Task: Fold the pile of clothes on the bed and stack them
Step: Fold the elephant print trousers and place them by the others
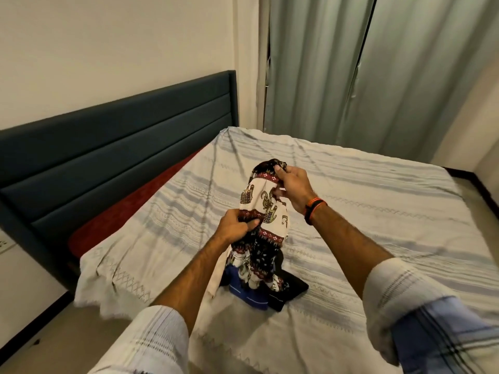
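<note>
A limp, elephant-printed cotton garment (266, 209) is gripped by curled fingers of the left hand (234, 228) and right hand (293, 188), above the striped woven bedspread (378, 206).

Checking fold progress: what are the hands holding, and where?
Both grip the elephant-print garment: left hand at its lower bunched edge, right hand at the top.

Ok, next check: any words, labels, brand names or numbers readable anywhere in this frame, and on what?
None readable.
Patterned garment, held by left hand and right hand: elephant motifs only, no lettering.
Blue garment: a white stripe, no text.
</note>
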`<state>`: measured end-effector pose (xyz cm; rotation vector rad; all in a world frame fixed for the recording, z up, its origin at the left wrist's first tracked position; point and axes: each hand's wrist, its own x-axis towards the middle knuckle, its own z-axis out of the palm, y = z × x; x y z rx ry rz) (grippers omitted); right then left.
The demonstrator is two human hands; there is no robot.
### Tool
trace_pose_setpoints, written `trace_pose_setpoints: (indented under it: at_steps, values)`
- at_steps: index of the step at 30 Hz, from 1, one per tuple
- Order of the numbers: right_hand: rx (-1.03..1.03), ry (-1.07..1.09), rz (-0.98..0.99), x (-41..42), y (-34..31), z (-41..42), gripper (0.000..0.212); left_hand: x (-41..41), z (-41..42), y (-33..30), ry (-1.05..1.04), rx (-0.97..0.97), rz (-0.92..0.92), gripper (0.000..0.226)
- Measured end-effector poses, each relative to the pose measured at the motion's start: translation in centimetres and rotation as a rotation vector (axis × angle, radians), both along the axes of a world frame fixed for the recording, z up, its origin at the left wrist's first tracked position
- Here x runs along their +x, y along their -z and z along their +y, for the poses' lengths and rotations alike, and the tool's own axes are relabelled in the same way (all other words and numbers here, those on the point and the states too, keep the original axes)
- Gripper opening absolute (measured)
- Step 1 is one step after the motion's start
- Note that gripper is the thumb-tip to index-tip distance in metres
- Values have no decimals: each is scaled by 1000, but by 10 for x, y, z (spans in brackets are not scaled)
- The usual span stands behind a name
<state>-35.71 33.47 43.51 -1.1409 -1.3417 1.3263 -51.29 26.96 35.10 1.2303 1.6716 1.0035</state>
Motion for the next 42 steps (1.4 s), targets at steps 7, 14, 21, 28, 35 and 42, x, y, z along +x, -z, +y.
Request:
trace_pose_setpoints:
  at_steps: [7,14,21,28,35,42]
  values:
    - [72,-18,54,22,-20,-3,13,19,13,-37,-86,120,-118,15]
    - [109,-76,-226,52,-5,3,47,46,35,-76,-206,124,-498,13]
    - [131,-149,-494,81,-1,8,50,75,49,-100,-216,103,-778,19]
    - [93,-2,-156,104,-14,37,27,104,48,-120,58,137,-751,29]
    - [25,153,66,129,-31,58,25,128,56,-104,148,89,-384,33]
    - [162,71,-396,151,-18,58,31,156,71,-103,-53,208,-331,23]
